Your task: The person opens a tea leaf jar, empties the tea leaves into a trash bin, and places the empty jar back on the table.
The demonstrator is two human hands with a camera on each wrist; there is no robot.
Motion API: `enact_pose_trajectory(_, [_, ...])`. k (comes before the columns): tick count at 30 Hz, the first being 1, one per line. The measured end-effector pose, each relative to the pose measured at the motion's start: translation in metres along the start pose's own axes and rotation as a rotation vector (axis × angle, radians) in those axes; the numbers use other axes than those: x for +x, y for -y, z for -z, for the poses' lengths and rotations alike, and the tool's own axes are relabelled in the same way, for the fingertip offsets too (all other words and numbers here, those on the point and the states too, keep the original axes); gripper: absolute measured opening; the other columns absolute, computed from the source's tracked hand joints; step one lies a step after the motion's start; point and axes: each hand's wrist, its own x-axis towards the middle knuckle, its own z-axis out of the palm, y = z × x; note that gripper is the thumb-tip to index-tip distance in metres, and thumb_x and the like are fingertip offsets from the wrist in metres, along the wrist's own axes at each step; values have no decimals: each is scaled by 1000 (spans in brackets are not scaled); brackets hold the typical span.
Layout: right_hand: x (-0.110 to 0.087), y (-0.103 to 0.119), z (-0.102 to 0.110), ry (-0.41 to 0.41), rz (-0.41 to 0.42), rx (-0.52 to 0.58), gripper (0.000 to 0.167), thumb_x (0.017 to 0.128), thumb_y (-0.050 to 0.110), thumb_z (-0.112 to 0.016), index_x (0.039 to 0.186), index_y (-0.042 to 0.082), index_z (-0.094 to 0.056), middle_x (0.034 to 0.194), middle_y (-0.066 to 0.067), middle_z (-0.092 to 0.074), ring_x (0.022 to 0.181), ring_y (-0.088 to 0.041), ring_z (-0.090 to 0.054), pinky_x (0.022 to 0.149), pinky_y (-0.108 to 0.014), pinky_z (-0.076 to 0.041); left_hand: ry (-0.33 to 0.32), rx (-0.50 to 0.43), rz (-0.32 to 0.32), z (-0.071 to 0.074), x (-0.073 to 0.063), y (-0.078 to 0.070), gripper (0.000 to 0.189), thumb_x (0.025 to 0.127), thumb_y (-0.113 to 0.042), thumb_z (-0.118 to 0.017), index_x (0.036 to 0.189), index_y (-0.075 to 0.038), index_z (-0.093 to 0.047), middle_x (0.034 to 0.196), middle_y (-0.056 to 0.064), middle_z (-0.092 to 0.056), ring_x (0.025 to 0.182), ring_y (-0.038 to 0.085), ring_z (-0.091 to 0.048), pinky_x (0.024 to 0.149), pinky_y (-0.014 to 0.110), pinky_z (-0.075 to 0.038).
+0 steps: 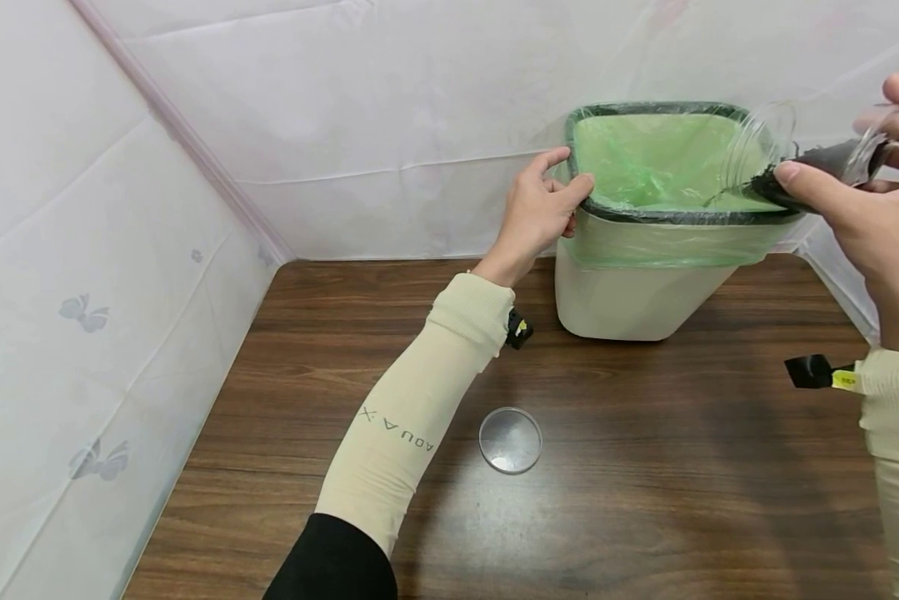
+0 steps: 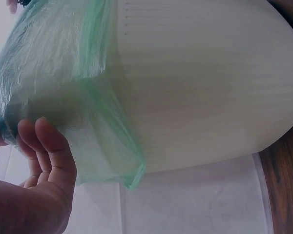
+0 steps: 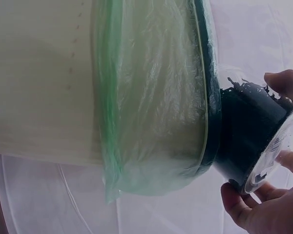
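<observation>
A cream trash bin [image 1: 621,300] stands at the back right of the table, lined with a thin green bag [image 1: 666,246] folded over its dark rim. My left hand [image 1: 539,204] grips the bin's left rim, thumb on top and fingers against the outside. Over the right side of the bin, my right hand [image 1: 876,221] holds a clear jar [image 3: 256,131] by its base end. The jar lies tipped on its side, mouth toward the bin's opening. Dark shredded bits [image 1: 767,185] fill its lower side, and a few trail down inside the bag.
A clear round lid [image 1: 511,440] lies flat on the brown wooden table [image 1: 644,500], in front of the bin. White sheeting [image 1: 389,108] hangs behind the table and along its left side. Small black devices [image 1: 519,329] are strapped at both wrists over cream sleeves.
</observation>
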Motion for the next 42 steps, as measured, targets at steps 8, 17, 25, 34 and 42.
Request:
enact_pose_trajectory(8, [3,2,-1,-1,14,0,78,82,15,-79,152,22,-46,123,21,-52,105,2,-47,80,-15,-34,-2,6,9,-1,0,-1,54,98,-23,-65,149,-24,-47,68,4,-58,56,20,-58,61,30,-55])
enact_pose_trajectory(17, [7,5,-1,25,-8,-33,77,84,16,-79,152,28,-44,127,21,-51,107,3,-46,81,-14,-35,-10,7,10,-3,1,-1,54,98,-23,-65,149,-23,-47,67,3,-58,55,19,-58,59,29,-54])
enact_pose_trajectory(25, [10,6,-3,42,-11,-24,77,84,17,-79,152,29,-44,131,18,-51,109,2,-44,86,-15,-37,-12,-8,10,-4,1,0,54,98,-22,-66,149,-23,-47,66,3,-57,55,19,-57,59,29,-55])
enact_pose_trajectory(34, [13,9,-6,67,-34,-13,78,84,17,-78,153,29,-42,129,20,-48,112,1,-43,91,-17,-38,-12,-4,5,-3,1,0,54,98,-23,-65,149,-23,-47,66,3,-57,55,19,-57,59,29,-54])
enact_pose_trajectory(42, [15,12,-6,110,-104,-17,81,87,19,-75,156,31,-35,139,9,-45,118,-2,-41,96,-20,-36,-8,3,3,-3,0,1,54,99,-24,-65,149,-25,-46,67,3,-57,55,19,-58,60,28,-54])
